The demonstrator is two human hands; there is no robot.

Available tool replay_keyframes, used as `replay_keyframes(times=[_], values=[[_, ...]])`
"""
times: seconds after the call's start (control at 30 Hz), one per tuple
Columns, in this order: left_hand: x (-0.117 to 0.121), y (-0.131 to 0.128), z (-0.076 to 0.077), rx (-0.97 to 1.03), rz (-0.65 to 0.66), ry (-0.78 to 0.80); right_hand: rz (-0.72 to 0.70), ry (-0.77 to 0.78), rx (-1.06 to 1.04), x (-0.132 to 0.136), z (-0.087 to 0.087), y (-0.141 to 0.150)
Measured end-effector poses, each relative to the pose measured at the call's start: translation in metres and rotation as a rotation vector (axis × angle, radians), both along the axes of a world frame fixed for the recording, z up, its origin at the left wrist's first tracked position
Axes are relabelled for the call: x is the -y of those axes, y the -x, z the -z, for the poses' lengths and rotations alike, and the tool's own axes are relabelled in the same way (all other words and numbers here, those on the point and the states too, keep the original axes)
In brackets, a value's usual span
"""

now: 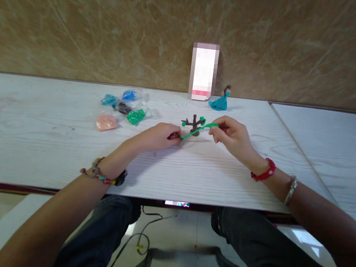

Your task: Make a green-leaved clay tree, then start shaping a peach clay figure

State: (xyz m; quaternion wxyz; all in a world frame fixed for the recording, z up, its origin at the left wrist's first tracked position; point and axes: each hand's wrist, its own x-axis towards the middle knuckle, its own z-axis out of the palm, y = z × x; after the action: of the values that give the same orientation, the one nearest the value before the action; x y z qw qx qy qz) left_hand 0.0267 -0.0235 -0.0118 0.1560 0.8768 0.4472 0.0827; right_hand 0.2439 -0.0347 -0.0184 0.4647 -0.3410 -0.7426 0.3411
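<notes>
A thin strip of green modelling clay (199, 129) is stretched between my hands. Its narrow end is pinched in the fingertips of my left hand (166, 136), and the wider end is in the pinch of my right hand (231, 133). Just behind the strip stands a small brown clay tree (194, 121), upright on a round base, with green blobs on its branches. The strip crosses in front of the tree's lower part; whether they touch I cannot tell.
Left of the tree lie bags of clay: green (136, 116), peach (106, 123), blue (128, 95), teal (109, 100) and dark (123, 108). A phone (203, 72) leans on the brown wall. Beside it stands a figure in a teal dress (220, 101). The white table's front edge (145, 198) is near my legs.
</notes>
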Motion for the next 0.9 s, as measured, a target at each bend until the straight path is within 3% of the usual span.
replay_keyframes(times=[0.13,0.3,0.5,0.67,0.77,0.9], values=[[0.001,0.002,0.0,0.049,0.027,0.027,-0.025,0.03,0.073,-0.001,0.005,0.0],[0.005,0.001,-0.001,0.099,0.098,0.074,-0.095,-0.053,0.355,0.003,0.004,0.001],[0.009,-0.011,0.005,0.103,0.123,-0.096,-0.045,-0.24,0.51,0.001,0.003,0.003],[0.003,-0.011,0.012,0.067,0.224,-0.149,0.018,-0.16,0.661,-0.001,0.006,0.003],[0.002,-0.004,0.007,0.011,0.26,-0.132,0.073,-0.142,0.746,-0.001,0.006,0.003],[0.002,0.01,-0.004,-0.05,0.254,-0.094,0.086,-0.227,0.86,-0.005,0.01,0.001]])
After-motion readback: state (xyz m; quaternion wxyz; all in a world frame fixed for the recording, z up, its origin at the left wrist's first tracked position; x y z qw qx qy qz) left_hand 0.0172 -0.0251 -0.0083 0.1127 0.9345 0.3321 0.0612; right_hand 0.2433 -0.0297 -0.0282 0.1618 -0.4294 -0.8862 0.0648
